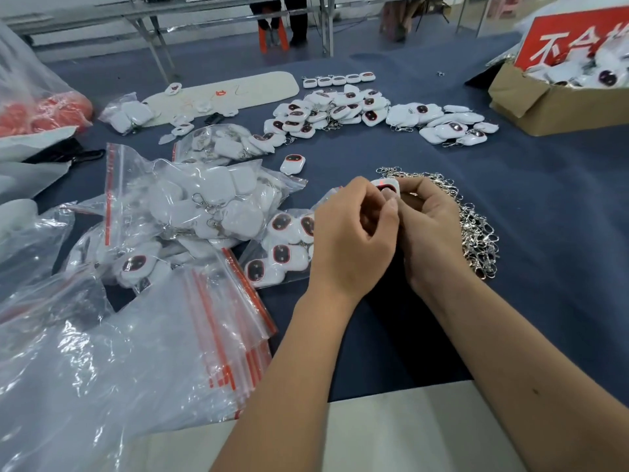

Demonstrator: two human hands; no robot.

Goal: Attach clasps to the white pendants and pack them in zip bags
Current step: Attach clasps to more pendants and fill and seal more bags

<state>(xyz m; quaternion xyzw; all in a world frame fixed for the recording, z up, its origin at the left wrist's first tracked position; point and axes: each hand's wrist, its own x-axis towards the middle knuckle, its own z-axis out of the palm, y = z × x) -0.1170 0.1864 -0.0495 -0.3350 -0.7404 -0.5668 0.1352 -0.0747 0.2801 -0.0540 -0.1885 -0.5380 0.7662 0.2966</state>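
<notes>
white pendant (388, 186) | pinched between left hand (354, 238), right hand (430, 229) grip

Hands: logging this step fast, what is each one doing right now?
Left hand: fingers curled, pinching the white pendant.
Right hand: also gripping that pendant; any clasp is hidden.

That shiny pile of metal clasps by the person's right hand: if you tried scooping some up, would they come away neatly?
Probably not. The pile of clasps looks like many small linked hooks and rings lying tangled, so lifting one would likely drag its neighbours along. Being loose metal pieces, the heap would probably sag and spill rather than hold shape. On the dark tablecloth it seems unlikely to roll.
</notes>
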